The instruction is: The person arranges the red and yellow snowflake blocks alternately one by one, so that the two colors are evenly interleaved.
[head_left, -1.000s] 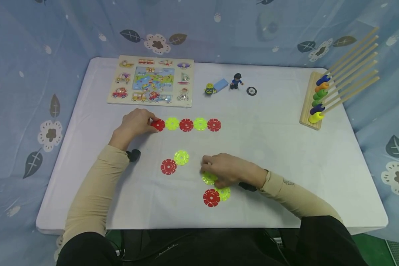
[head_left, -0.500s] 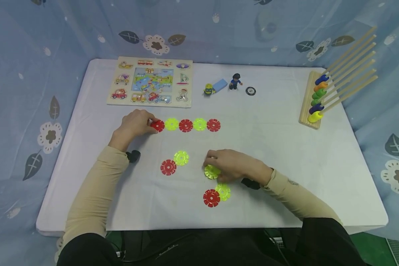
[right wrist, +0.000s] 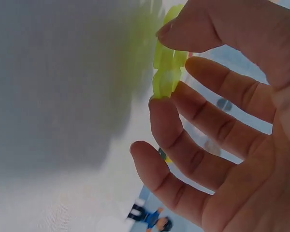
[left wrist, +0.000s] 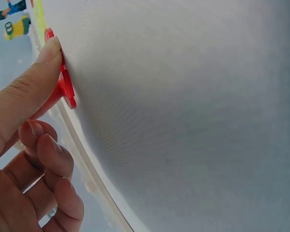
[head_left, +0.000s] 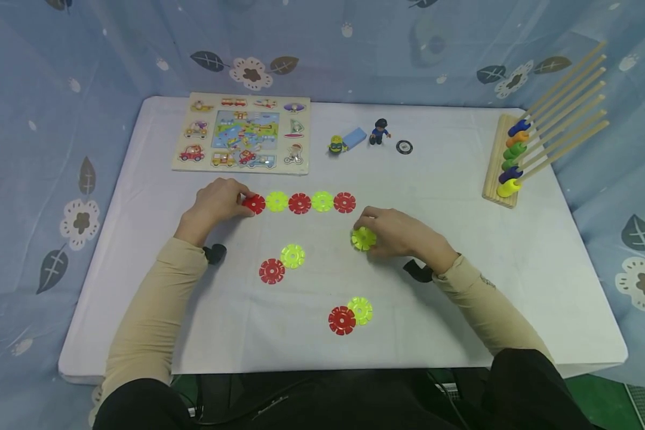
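Observation:
A row of notched plastic discs, red and yellow-green by turns, runs across the middle of the table. My left hand [head_left: 219, 202] pinches the red disc [head_left: 255, 204] at the row's left end; in the left wrist view that red disc [left wrist: 66, 88] is edge-on under the thumb. At the right end lies another red disc [head_left: 344, 202]. Below and right of it, my right hand [head_left: 400, 233] holds a yellow-green disc [head_left: 364, 239] between thumb and fingers. The right wrist view has this yellow-green disc [right wrist: 166, 72] above the cloth, casting a shadow.
Nearer the front lie two pairs, each a red disc [head_left: 272, 271] [head_left: 341, 321] with a yellow-green disc [head_left: 292, 256] [head_left: 361, 310]. Behind the row are a picture puzzle board [head_left: 301, 164], a blue block [head_left: 355, 138], two small figures [head_left: 380, 131] [head_left: 335, 144] and a black ring [head_left: 404, 147]. A pegged bead rack [head_left: 497, 155] stands right.
My right hand has lifted a yellow-green disc from the front group and carried it up and right toward the row's right end. The left hand has stayed at the red disc.

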`<state>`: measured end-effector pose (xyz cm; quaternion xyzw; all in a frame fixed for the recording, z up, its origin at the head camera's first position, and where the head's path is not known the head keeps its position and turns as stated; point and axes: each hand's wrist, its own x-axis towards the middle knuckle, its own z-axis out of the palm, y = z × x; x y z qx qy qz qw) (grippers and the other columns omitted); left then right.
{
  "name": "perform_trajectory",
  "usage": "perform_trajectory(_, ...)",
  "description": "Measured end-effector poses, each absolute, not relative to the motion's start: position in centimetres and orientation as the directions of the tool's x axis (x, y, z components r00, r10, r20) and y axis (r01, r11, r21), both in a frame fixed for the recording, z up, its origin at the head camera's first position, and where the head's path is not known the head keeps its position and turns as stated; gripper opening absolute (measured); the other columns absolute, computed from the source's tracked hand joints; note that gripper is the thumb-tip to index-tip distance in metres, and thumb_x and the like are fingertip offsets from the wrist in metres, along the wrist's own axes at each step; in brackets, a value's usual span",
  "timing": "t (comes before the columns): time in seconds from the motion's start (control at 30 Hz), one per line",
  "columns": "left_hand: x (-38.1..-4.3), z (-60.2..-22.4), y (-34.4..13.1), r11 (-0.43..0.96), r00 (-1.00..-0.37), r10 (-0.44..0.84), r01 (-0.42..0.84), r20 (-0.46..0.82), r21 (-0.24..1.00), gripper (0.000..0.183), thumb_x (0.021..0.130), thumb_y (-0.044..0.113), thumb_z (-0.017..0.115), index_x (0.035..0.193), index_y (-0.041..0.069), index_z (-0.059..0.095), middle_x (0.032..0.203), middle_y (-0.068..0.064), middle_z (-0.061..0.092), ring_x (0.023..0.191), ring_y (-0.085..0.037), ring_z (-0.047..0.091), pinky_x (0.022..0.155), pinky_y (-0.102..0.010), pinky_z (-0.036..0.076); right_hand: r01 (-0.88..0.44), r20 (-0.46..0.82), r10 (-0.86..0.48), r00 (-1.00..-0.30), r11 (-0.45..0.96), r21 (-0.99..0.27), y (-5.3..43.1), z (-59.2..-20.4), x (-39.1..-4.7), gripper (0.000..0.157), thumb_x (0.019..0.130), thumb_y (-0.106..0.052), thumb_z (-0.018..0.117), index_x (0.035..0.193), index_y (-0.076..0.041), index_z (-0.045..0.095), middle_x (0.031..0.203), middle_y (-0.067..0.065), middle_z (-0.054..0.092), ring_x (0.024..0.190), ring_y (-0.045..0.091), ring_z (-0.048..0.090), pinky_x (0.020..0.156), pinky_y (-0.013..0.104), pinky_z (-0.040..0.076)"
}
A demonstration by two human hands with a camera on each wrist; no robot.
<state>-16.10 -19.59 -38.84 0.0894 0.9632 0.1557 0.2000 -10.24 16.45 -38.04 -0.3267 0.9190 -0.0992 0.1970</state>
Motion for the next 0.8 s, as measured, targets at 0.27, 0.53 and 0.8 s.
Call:
perform_trajectory(0.27,-16.0,-38.8,-19.6,0.936,-0.907,0.232,0.110,-0.352,0.333,0.047,0.080,0.024,0.078,0.123,0.009,0.066,0.088,-0.011,0.060,0.080,-0.024,0.050,0.064,-0.033,0.037,-0.466,-0.291,-0.549,-0.784,0.829,-0.309,17.3,-38.5,-13.7,0.050,0.072,-0.018,0.078,0.120,-0.012,0.064,0.118,0.007,0.060,0.098,0.022,0.059,0.091,0.039,0.051)
perform_trajectory(0.53,-16.0,-38.8,-19.6,0.939,-0.903,0.227,0.102,-0.366,0.330,0.047,0.081,0.024,0.077,0.124,0.010,0.066,0.090,-0.011,0.060,0.081,-0.024,0.050,0.065,-0.034,0.037,-0.439,-0.293,-0.527,-0.797,0.840,-0.319,17.5,-38.3,-16.3,0.051,0.073,-0.017,0.077,0.121,-0.009,0.064,0.117,0.010,0.060,0.098,0.024,0.056,0.091,0.041,0.049)
perform_trajectory(0.8,-16.0,-38.8,-19.5,0.936,-0.903,0.227,0.101,-0.363,0.336,0.047,0.081,0.024,0.078,0.124,0.010,0.066,0.090,-0.011,0.060,0.082,-0.024,0.050,0.066,-0.034,0.037,-0.445,-0.310,-0.535,-0.786,0.838,-0.317,17.5,-38.3,-17.4,0.049,0.073,-0.015,0.076,0.120,-0.008,0.065,0.114,0.009,0.061,0.096,0.025,0.055,0.089,0.041,0.049)
